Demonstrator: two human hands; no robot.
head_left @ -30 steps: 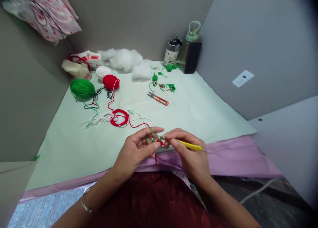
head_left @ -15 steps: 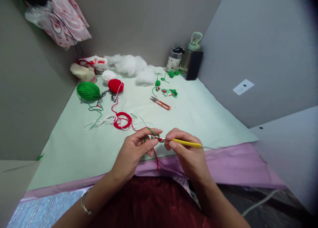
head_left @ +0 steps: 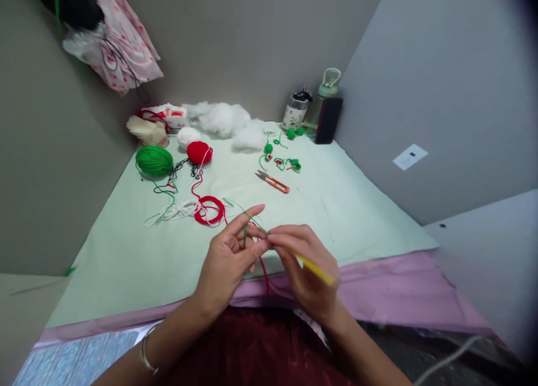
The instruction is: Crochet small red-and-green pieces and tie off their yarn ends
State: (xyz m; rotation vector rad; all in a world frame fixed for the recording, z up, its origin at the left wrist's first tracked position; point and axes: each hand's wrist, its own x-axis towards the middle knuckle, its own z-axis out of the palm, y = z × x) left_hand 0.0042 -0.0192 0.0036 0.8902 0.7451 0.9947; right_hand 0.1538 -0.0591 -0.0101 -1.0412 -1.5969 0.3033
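My left hand (head_left: 227,260) pinches a small crochet piece between thumb and fingers; the piece itself is almost fully hidden now. Green yarn (head_left: 255,222) runs over its raised index finger down to the pinch, and a loop of it shows at the other fingers. My right hand (head_left: 309,274) grips a yellow-handled crochet hook (head_left: 316,269), blurred by motion, its tip hidden at the fingertips. The two hands meet there. Below them hangs a red yarn strand (head_left: 264,277) over the table edge.
On the pale cloth (head_left: 357,218) lie red-handled thread snips (head_left: 273,182), a red yarn coil (head_left: 222,209) and small green-red crochet bits (head_left: 295,164). Farther back are a green yarn ball (head_left: 154,161), a red yarn ball (head_left: 199,152), white stuffing (head_left: 222,120), a phone (head_left: 329,121) and a bottle (head_left: 330,83).
My right hand has turned, tilting the hook's handle down more steeply. My left index finger has lifted and straightened. The crochet piece, visible before, is now covered by the fingers.
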